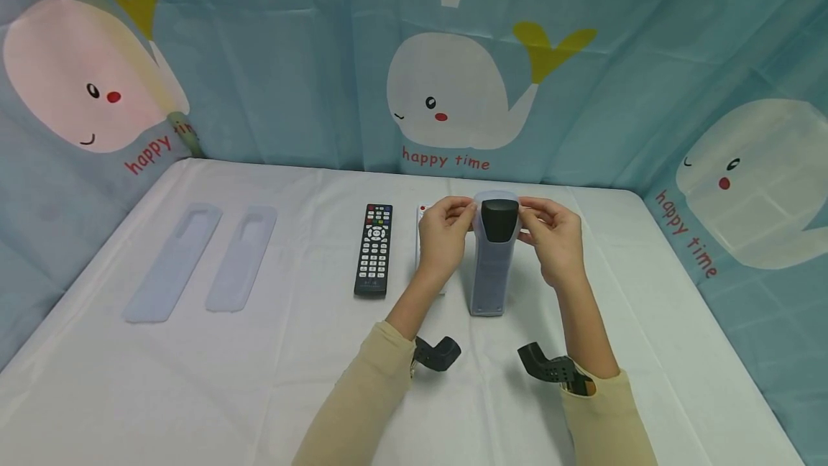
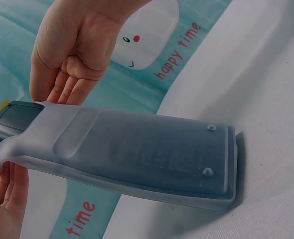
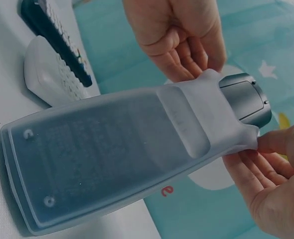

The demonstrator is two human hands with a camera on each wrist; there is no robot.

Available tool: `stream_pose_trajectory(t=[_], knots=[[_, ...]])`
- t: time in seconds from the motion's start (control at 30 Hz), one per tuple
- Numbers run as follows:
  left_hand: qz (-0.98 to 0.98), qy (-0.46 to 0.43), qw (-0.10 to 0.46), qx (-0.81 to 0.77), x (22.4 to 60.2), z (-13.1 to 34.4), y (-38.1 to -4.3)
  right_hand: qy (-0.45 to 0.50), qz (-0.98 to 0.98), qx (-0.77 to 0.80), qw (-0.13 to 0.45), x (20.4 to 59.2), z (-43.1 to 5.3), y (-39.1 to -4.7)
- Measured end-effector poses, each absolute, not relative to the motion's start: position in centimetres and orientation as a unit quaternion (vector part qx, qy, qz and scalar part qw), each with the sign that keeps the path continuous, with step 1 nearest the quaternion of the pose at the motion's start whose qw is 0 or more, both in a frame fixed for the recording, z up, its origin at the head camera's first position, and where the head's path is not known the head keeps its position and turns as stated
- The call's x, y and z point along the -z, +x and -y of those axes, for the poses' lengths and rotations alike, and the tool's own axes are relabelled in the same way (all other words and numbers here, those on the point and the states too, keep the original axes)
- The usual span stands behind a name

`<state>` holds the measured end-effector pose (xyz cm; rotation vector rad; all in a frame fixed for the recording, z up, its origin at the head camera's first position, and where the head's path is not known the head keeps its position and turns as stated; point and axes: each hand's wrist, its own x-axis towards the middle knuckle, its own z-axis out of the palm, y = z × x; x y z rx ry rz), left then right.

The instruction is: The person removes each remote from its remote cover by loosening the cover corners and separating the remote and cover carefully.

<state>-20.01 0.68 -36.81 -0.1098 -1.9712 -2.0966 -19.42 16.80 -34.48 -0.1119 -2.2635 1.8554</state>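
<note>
A dark remote control [image 1: 499, 220] stands on end, most of it inside a translucent silicone sleeve [image 1: 493, 275]. Its black top pokes out of the sleeve's mouth, and the lower end is down at the white table. On one side, my left hand [image 1: 446, 239] pinches the sleeve's rim between thumb and fingers. The opposite rim is pinched by my right hand [image 1: 555, 243]. In the right wrist view, the sleeve's lip bunches outward beside the right fingertips [image 3: 264, 142]. A white remote [image 1: 419, 247] lies partly hidden behind my left hand.
Left of the hands lies a black remote with many buttons [image 1: 373, 250]. Farther left are two flat translucent sleeves, a larger one [image 1: 169, 272] and a smaller one [image 1: 241, 268]. A blue curtain with printed whales [image 1: 446, 92] hangs along the table's back and sides.
</note>
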Motion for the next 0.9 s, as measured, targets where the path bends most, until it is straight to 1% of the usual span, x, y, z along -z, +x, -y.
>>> stream_pose_trajectory(t=[0.3,0.73,0.9], knots=[[0.671,-0.034,0.117,0.731,37.05,-0.58,-20.29,-0.032,0.767,-0.633,0.105,34.43,-17.00,-19.31],[0.684,-0.063,0.083,0.722,36.68,-0.16,-20.14,-0.001,0.765,-0.635,0.109,34.24,-17.15,-19.01],[0.683,-0.077,0.075,0.722,36.65,0.03,-20.07,0.013,0.777,-0.622,0.101,34.22,-17.24,-18.99]])
